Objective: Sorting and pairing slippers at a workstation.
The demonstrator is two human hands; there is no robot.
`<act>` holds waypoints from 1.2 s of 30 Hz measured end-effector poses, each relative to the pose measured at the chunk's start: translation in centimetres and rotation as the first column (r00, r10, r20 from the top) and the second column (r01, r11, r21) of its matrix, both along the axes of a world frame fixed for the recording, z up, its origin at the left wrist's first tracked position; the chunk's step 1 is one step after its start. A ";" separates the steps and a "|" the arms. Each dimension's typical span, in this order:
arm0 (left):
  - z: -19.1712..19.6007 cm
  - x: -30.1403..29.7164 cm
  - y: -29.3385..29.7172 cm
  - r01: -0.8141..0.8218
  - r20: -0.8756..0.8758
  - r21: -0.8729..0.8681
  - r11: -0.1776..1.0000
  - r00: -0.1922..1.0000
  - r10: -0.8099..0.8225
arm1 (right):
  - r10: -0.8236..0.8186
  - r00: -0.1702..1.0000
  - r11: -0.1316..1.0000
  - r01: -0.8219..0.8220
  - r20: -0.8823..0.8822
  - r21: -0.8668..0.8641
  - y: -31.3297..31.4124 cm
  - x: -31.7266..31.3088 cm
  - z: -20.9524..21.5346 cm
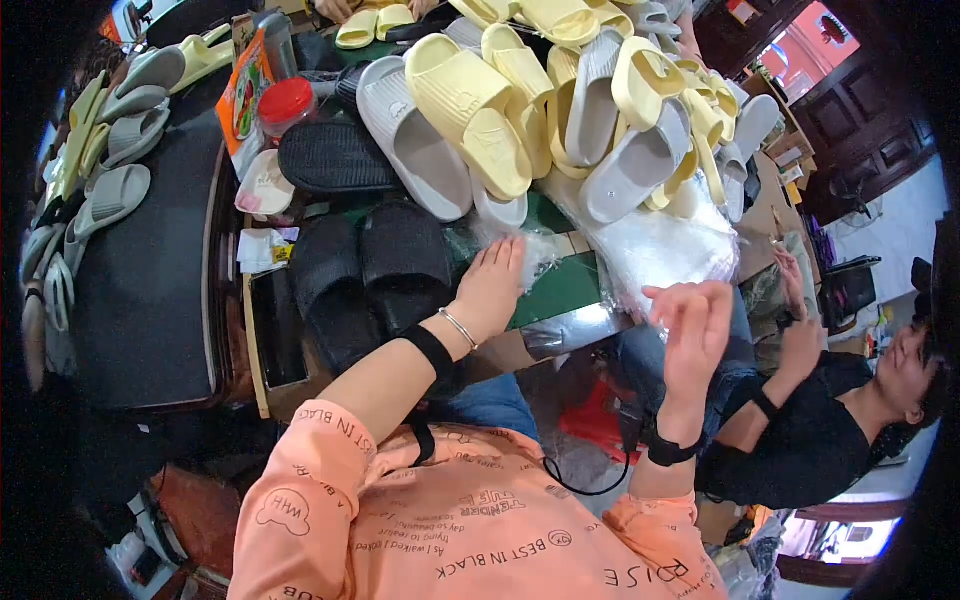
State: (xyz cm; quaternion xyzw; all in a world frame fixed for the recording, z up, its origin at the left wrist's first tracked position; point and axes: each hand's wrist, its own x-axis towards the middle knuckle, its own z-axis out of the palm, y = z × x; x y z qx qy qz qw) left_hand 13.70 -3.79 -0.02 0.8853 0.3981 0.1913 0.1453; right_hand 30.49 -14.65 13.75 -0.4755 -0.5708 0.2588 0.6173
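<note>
My left hand (490, 288) lies with fingers stretched out on a crumpled piece of clear plastic film (540, 250) at the table's near edge. Just left of it sit two black slippers (408, 258) side by side. Raised in front of a stack of clear plastic bags (670, 250), my right hand (692, 330) has its fingers loosely bent and apart, with nothing visible in them. Beyond both hands rises a heap of yellow slippers (470, 110) and grey slippers (420, 150). A black sole (335, 158) rests at the heap's left.
A red-lidded jar (287, 104) and an orange packet (243, 100) stand at the back left. Further left, more slippers (112, 198) line a black-topped table (150, 290). On the right sits another person (800, 410) in black, hands raised. More hands show at the far edge.
</note>
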 end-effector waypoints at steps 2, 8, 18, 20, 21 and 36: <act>-0.6 1.3 0.1 0.014 -0.074 0.053 0.998 0.997 -0.010 | -0.427 0.894 0.895 0.397 0.132 0.203 -1.9 1.3 1.4; -1.0 0.5 0.2 0.006 -0.059 0.084 0.996 0.998 -0.001 | 0.175 0.752 0.844 0.217 -0.635 0.491 -6.4 3.0 6.4; 8.8 -5.3 -3.6 0.219 0.701 -0.505 0.835 0.669 0.249 | 0.178 0.916 0.905 -0.296 -0.359 -0.307 2.1 -8.5 -1.7; 9.2 -6.7 -4.5 0.140 0.696 -0.390 0.910 0.693 0.191 | 0.239 0.912 0.891 -0.343 -0.333 -0.299 3.4 -10.1 -4.1; 9.3 -7.2 -4.9 0.082 0.683 -0.265 0.961 0.720 0.127 | 0.233 0.914 0.878 -0.345 -0.332 -0.331 3.6 -10.9 -4.6; 2.2 -20.8 4.1 -0.634 0.401 0.067 0.770 0.724 0.561 | 0.169 0.564 0.020 -0.822 -0.809 -0.569 5.2 -19.7 -9.2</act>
